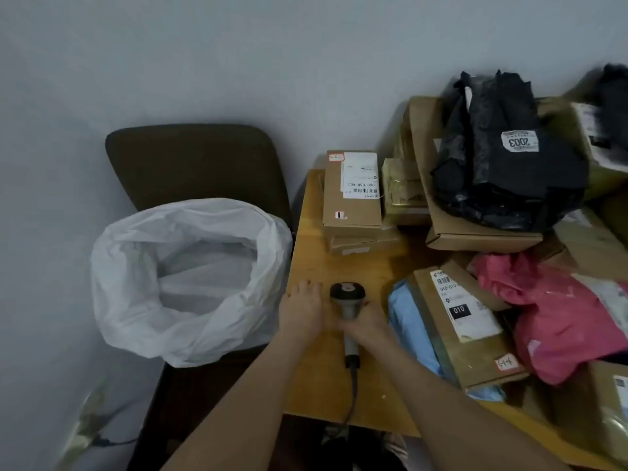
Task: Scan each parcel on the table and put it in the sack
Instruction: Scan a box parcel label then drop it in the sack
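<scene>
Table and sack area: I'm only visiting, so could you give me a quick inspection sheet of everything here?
Surface: wooden table, bare strip along its left side.
Job's things: scanner on table; white sack open, left of table; parcels piled right: cardboard box, black bag, pink bag, flat box over blue bag.
Clutter: nothing seen.
Hands: left hand flat on table; right hand grips scanner handle.
Cables: scanner cable runs off near edge.
Surroundings: dark chair behind sack; plain wall.
</scene>
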